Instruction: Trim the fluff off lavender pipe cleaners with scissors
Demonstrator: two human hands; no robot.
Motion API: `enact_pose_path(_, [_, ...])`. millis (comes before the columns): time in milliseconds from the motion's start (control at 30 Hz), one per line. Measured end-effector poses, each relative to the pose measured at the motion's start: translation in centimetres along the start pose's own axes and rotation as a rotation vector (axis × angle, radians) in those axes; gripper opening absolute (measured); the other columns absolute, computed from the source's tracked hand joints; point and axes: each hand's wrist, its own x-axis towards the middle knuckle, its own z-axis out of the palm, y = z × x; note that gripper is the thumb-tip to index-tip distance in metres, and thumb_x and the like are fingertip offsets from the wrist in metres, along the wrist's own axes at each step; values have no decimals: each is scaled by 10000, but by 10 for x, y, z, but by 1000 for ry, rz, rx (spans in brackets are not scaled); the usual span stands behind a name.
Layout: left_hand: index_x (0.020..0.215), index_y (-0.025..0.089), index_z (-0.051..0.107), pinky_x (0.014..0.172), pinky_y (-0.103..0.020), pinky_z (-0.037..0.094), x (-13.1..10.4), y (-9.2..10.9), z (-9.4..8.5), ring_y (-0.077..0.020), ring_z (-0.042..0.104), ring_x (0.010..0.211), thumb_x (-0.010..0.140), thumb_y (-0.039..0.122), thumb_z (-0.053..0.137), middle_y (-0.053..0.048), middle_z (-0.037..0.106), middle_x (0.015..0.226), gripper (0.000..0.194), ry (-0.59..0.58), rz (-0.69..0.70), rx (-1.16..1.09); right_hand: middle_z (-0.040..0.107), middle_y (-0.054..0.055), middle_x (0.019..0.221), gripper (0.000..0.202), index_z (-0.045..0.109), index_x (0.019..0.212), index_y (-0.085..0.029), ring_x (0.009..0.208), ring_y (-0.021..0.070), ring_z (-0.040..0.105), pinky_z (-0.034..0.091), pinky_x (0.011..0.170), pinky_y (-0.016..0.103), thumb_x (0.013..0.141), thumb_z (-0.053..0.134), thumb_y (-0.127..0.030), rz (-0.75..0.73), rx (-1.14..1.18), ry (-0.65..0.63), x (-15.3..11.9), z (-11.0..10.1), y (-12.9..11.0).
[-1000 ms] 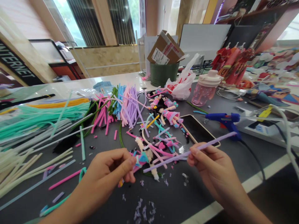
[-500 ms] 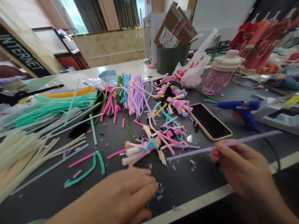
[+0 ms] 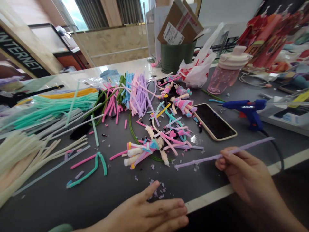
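The person's bare left hand [image 3: 154, 207], low and near the middle of the view, has its back turned upward, fingers stretched toward the right and thumb spread apart from them. The bare right hand [image 3: 241, 170], higher and farther right, has its thumb and curled fingers drawn together in a pinch, the right forearm [image 3: 281, 206] slanting down toward the lower right corner.
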Motion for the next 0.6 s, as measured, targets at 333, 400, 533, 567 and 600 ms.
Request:
enact_pose_path(333, [1583, 175, 50, 1233, -333, 96, -29, -22, -8, -183, 474, 1398, 920, 641, 452, -59, 531, 1495, 905, 50, -141, 321, 596, -8, 636, 314, 710, 631, -222, 538, 99, 532, 487, 472, 237, 503, 909, -428, 26, 17, 19, 1, 1, 1])
enact_pose_path(400, [1581, 204, 8, 1231, -339, 116, -37, -20, -13, -192, 490, 1387, 927, 620, 481, -52, 549, 1480, 909, 47, -162, 297, 602, -9, 642, 299, 711, 641, -229, 543, 102, 531, 485, 474, 242, 518, 902, -424, 26, 18, 20, 1, 1, 1])
enact_pose_path(533, [1585, 261, 51, 1230, -330, 156, -56, -11, -6, -189, 526, 1357, 951, 545, 519, -1, 579, 1451, 837, 7, -162, 305, 588, -11, 626, 302, 707, 642, -220, 542, 104, 534, 484, 478, 244, 521, 903, -416, 27, 14, 14, 1, 1, 2])
enact_pose_path(567, [1583, 288, 65, 1236, -333, 139, -62, -9, 0, -178, 534, 1348, 964, 504, 521, 22, 600, 1429, 799, 37, -190, 318, 583, -12, 621, 311, 705, 639, -216, 540, 103, 535, 486, 481, 243, 518, 905, -421, 23, 12, 13, 1, 1, 2])
enact_pose_path(600, [1581, 314, 67, 1241, -323, 113, -67, -8, 5, -155, 536, 1345, 986, 421, 515, 48, 624, 1399, 752, 58, -213, 322, 580, -12, 617, 320, 704, 635, -214, 538, 101, 535, 485, 481, 241, 513, 907, -430, 19, 10, 14, 1, 1, 2])
